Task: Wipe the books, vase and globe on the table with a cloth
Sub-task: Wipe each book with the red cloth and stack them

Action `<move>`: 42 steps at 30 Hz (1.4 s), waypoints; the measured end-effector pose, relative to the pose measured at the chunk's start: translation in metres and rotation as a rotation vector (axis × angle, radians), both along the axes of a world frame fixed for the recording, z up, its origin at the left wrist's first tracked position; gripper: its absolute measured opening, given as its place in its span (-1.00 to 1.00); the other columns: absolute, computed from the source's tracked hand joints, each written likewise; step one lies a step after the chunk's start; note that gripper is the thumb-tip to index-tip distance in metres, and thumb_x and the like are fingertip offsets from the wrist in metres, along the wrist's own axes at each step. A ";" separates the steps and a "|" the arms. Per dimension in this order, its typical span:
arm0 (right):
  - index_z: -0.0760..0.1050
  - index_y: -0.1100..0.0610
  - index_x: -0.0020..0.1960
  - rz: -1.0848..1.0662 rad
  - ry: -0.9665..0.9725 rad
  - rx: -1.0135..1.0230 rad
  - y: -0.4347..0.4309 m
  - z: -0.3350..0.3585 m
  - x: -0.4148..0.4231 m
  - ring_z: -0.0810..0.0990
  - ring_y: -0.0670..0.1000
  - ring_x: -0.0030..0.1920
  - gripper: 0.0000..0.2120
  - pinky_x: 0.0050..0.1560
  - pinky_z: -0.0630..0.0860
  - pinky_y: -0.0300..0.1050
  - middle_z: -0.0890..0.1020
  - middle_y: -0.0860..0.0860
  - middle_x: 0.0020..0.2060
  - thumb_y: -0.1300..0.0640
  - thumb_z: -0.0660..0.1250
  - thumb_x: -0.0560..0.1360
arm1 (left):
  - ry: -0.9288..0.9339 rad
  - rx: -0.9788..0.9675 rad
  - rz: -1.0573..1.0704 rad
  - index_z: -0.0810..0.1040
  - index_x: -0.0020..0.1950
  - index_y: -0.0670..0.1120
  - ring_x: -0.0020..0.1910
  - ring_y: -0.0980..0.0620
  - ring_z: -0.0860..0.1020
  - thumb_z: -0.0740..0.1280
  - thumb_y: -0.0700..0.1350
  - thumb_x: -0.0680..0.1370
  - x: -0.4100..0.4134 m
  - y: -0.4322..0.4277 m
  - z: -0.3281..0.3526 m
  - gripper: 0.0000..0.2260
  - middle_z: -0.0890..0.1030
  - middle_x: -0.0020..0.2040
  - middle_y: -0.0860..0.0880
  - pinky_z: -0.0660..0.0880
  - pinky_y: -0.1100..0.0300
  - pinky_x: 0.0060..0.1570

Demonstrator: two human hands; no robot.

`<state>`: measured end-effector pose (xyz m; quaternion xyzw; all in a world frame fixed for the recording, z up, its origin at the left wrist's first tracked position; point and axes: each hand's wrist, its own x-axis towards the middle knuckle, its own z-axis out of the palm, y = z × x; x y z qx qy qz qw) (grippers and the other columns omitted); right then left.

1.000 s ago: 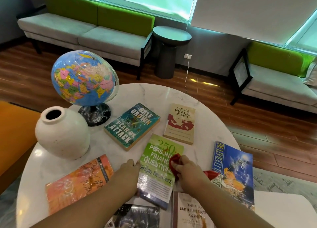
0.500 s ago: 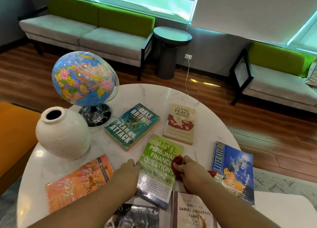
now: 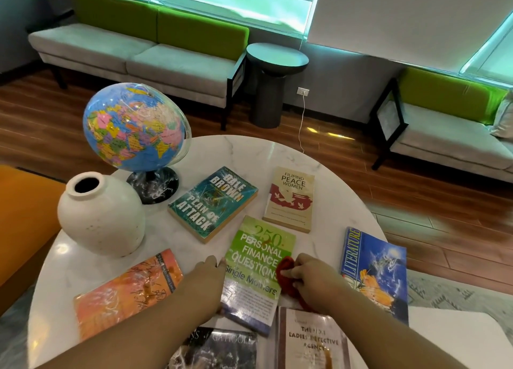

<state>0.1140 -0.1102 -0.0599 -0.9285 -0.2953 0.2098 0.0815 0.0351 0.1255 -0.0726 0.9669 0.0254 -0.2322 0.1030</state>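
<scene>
- A person's right hand [image 3: 311, 277], lower centre of the frame, pinches a bunched red cloth [image 3: 286, 277] between thumb and curled fingers, pressing it to the right edge of a green book [image 3: 256, 268].
- The left hand [image 3: 206, 278] rests against that book's left edge, thumb tip on the cover; its fingers are hidden, so whether it grips or merely presses cannot be told.
- The green book lies flat at the centre of a round white marble table [image 3: 249, 152].
- Around it lie a teal book [image 3: 213, 202], a cream book [image 3: 290, 199], a blue book [image 3: 373, 271] and an orange book [image 3: 127, 291].
- A globe [image 3: 133, 127] stands at upper left on a dark base, with a white vase [image 3: 101, 218] upright just below it.
</scene>
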 end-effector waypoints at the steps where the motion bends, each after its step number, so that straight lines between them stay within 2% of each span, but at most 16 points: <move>1: 0.48 -0.02 0.29 0.022 0.003 0.006 0.001 0.000 -0.004 0.46 -0.08 0.06 -0.69 -0.05 0.34 -0.34 0.44 -0.12 0.02 0.07 0.24 0.56 | -0.002 0.001 0.000 0.12 0.52 -0.09 0.18 -0.03 0.39 0.51 0.02 0.39 0.000 0.000 0.000 -0.17 0.32 0.24 -0.09 0.46 0.08 0.14; 3: 0.51 -0.06 0.27 0.100 0.036 0.017 0.004 0.000 -0.019 0.48 -0.07 0.09 -0.69 0.11 0.39 -0.26 0.43 -0.12 0.06 0.08 0.25 0.55 | -0.007 0.008 0.002 0.10 0.52 -0.10 0.18 -0.04 0.39 0.51 0.01 0.40 -0.001 0.000 0.000 -0.16 0.31 0.24 -0.09 0.47 0.08 0.13; 5: 0.52 -0.03 0.24 0.033 0.060 0.022 0.003 0.001 -0.023 0.50 -0.06 0.08 -0.72 0.16 0.44 -0.20 0.44 -0.12 0.03 0.07 0.25 0.55 | -0.006 0.014 0.002 0.03 0.55 -0.10 0.19 -0.05 0.38 0.50 0.00 0.41 -0.001 0.001 -0.001 -0.12 0.30 0.26 -0.10 0.46 0.08 0.14; 10: 0.47 0.01 0.28 -0.005 0.024 0.013 0.009 0.003 -0.019 0.52 -0.03 0.12 -0.72 0.14 0.47 -0.18 0.48 -0.07 0.17 0.02 0.21 0.59 | -0.009 0.006 0.005 0.04 0.56 -0.10 0.20 -0.05 0.38 0.50 0.00 0.42 -0.001 0.000 0.000 -0.13 0.30 0.27 -0.10 0.45 0.08 0.14; 14: 0.48 -0.01 0.26 -0.007 0.032 0.006 0.009 0.002 -0.023 0.52 -0.05 0.10 -0.73 0.12 0.44 -0.21 0.45 -0.12 0.09 0.01 0.23 0.58 | -0.010 0.004 0.006 0.06 0.54 -0.10 0.19 -0.05 0.38 0.50 0.01 0.41 -0.001 0.001 -0.001 -0.15 0.31 0.26 -0.10 0.44 0.10 0.12; 18: 0.49 0.01 0.23 -0.025 0.014 0.004 0.016 -0.001 -0.020 0.53 0.01 0.11 -0.76 0.14 0.48 -0.11 0.47 -0.06 0.16 0.06 0.21 0.59 | -0.014 -0.009 0.008 0.14 0.50 -0.09 0.16 -0.03 0.40 0.50 0.01 0.40 -0.002 0.000 -0.001 -0.20 0.32 0.23 -0.08 0.46 0.10 0.10; 20: 0.49 0.01 0.22 0.036 0.059 0.029 0.018 -0.005 -0.026 0.53 -0.09 0.01 -0.76 0.08 0.49 -0.20 0.48 -0.10 0.06 0.01 0.22 0.58 | -0.013 -0.007 0.012 0.13 0.51 -0.09 0.16 -0.03 0.40 0.52 0.01 0.39 -0.001 0.000 -0.001 -0.18 0.32 0.24 -0.08 0.46 0.09 0.10; 23: 0.51 -0.03 0.22 -0.088 0.052 0.096 0.018 -0.002 -0.018 0.50 -0.17 -0.10 -0.76 -0.10 0.44 -0.37 0.50 -0.13 0.05 0.05 0.24 0.57 | -0.014 -0.006 0.016 0.12 0.51 -0.09 0.17 -0.03 0.40 0.52 0.00 0.39 -0.001 0.000 -0.001 -0.17 0.31 0.24 -0.08 0.47 0.09 0.12; 26: 0.46 0.02 0.15 -0.120 0.060 0.067 0.020 0.002 -0.019 0.59 -0.04 0.00 -0.83 0.03 0.57 -0.12 0.58 -0.04 0.06 0.04 0.23 0.58 | -0.014 -0.008 0.013 0.10 0.52 -0.08 0.17 -0.04 0.39 0.52 0.01 0.39 -0.001 -0.001 -0.001 -0.15 0.31 0.25 -0.08 0.46 0.09 0.13; 28: 0.48 0.03 0.19 -0.040 0.122 0.026 0.022 -0.004 -0.022 0.54 -0.04 0.07 -0.79 0.10 0.50 -0.18 0.54 -0.08 0.10 0.06 0.24 0.58 | -0.011 -0.018 0.019 0.12 0.51 -0.08 0.18 -0.04 0.39 0.52 0.03 0.39 -0.002 0.000 -0.001 -0.16 0.31 0.24 -0.08 0.46 0.08 0.14; 30: 0.49 0.03 0.17 -0.041 0.101 0.047 0.020 -0.003 -0.019 0.52 -0.07 -0.01 -0.81 -0.08 0.49 -0.31 0.51 -0.13 0.01 0.08 0.29 0.56 | -0.011 -0.018 0.020 0.11 0.52 -0.09 0.19 -0.05 0.39 0.52 0.03 0.39 -0.002 0.000 -0.001 -0.15 0.31 0.25 -0.08 0.45 0.07 0.16; 32: 0.44 0.01 0.06 -0.078 0.020 0.046 0.020 -0.005 -0.015 0.56 -0.03 -0.07 -0.87 -0.24 0.60 -0.18 0.56 -0.02 -0.05 0.09 0.34 0.53 | -0.012 -0.013 0.017 0.09 0.53 -0.09 0.20 -0.05 0.38 0.52 0.03 0.39 -0.001 0.000 -0.001 -0.13 0.31 0.26 -0.09 0.45 0.06 0.17; 34: 0.42 0.01 0.10 -0.056 0.033 0.020 0.023 -0.008 -0.015 0.60 0.03 -0.02 -0.83 -0.05 0.62 -0.01 0.61 0.03 -0.03 0.03 0.31 0.54 | -0.013 -0.017 0.016 0.10 0.53 -0.09 0.19 -0.05 0.39 0.52 0.03 0.39 -0.001 0.000 -0.001 -0.14 0.32 0.25 -0.09 0.45 0.07 0.16; 36: 0.43 0.00 0.14 -0.005 0.051 0.019 0.026 -0.009 -0.019 0.57 0.00 0.06 -0.83 0.07 0.51 -0.12 0.58 -0.01 0.06 0.01 0.25 0.57 | -0.015 -0.026 0.017 0.13 0.51 -0.09 0.18 -0.04 0.39 0.52 0.03 0.38 -0.001 0.000 -0.001 -0.16 0.32 0.24 -0.08 0.45 0.08 0.15; 39: 0.47 -0.04 0.25 0.000 0.073 0.040 0.025 -0.006 -0.014 0.54 0.01 0.09 -0.74 -0.01 0.50 -0.23 0.53 -0.01 0.14 0.08 0.27 0.56 | -0.017 -0.046 0.024 0.16 0.50 -0.08 0.17 -0.03 0.39 0.52 0.03 0.38 -0.001 0.000 -0.001 -0.18 0.33 0.23 -0.07 0.45 0.08 0.15; 42: 0.41 0.00 0.19 0.009 -0.017 0.005 0.028 -0.007 -0.014 0.60 -0.02 -0.07 -0.76 -0.06 0.61 -0.07 0.61 0.00 -0.02 -0.01 0.29 0.55 | -0.017 -0.057 0.020 0.18 0.48 -0.07 0.16 -0.03 0.39 0.52 0.05 0.38 -0.002 0.000 0.001 -0.20 0.34 0.22 -0.07 0.45 0.07 0.15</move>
